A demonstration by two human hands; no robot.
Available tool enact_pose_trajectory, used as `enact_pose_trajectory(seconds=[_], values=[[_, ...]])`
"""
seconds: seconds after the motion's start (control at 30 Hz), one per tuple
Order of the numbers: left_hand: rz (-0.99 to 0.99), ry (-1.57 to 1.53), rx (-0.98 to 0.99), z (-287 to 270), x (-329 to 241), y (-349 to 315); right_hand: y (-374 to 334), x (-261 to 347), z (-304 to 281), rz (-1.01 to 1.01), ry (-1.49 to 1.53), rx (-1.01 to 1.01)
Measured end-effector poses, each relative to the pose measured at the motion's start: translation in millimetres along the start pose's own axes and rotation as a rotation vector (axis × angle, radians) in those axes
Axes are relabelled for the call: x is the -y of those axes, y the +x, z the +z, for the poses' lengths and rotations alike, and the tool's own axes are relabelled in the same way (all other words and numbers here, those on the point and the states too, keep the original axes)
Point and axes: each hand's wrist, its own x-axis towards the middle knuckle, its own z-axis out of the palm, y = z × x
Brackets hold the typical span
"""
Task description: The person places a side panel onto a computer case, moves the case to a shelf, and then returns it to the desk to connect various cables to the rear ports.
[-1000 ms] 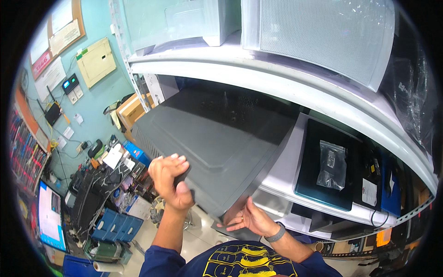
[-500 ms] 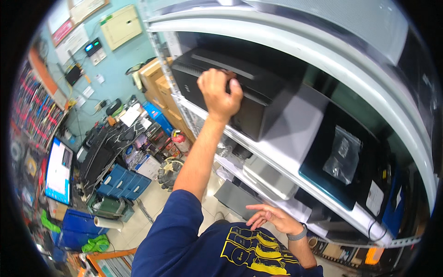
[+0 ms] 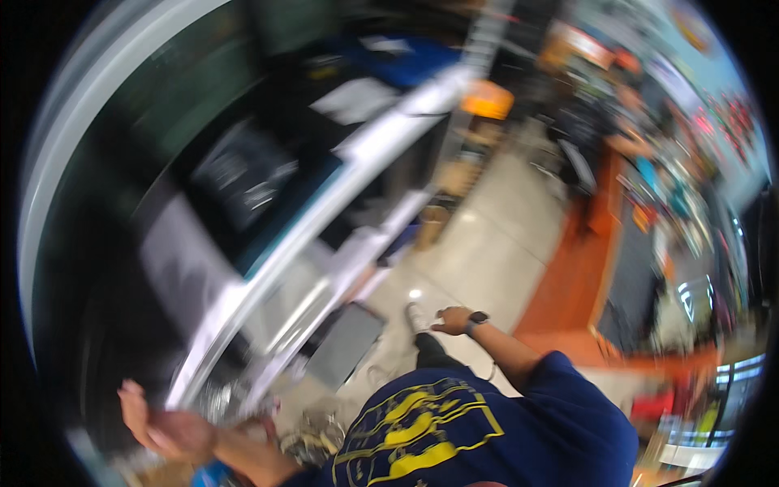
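My left hand (image 3: 174, 430) is at the lower left beside the shelf's edge, blurred, with fingers apart and nothing seen in it. Dark and smeared, the side of a black box-shaped case (image 3: 97, 341) lies just beyond that hand; whether they touch I cannot tell. My right hand (image 3: 453, 319), with a dark watch at its wrist, hangs over the floor in front of me. Its fingers look loosely apart, and it holds nothing visible.
A white metal shelf (image 3: 268, 268) runs along my left. It bears a flat dark panel (image 3: 284, 213) with a clear plastic bag (image 3: 243, 174) on top. A grey panel (image 3: 345, 345) is below. An orange-brown counter (image 3: 572, 276) stands right; a person (image 3: 629, 122) is at its far end.
My view has swung to the right, bringing the counter and a person into sight. My left hand has come off the black case's top and is now low at the left.
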Motion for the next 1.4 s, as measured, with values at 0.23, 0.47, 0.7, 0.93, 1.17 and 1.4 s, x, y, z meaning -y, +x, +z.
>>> enact_pose_trajectory(seconds=[0.23,0.47,0.7,0.93,1.17,1.4], values=[[-0.489,-0.598,1.755,141.6,-131.1,-186.3,-125.0,-152.2,263.9,0.477,0.33,-0.029],[-0.084,-0.17,2.499,199.5,-155.3,-457.6,-252.9,-187.4,417.3,0.731,0.75,-0.126],[0.224,0.137,2.8,255.6,-220.1,-533.6,-357.4,-274.7,409.2,0.892,1.02,-0.429],[0.609,-0.237,2.728,393.2,-372.1,-604.8,-390.9,-362.0,380.9,1.028,1.277,-0.723],[1.118,-1.165,2.744,384.7,-788.3,-633.5,-592.0,-475.5,413.8,1.365,1.219,-0.868],[1.887,-1.834,2.416,207.1,-1026.9,-650.1,-905.6,-350.5,323.3,1.807,0.847,-1.648]])
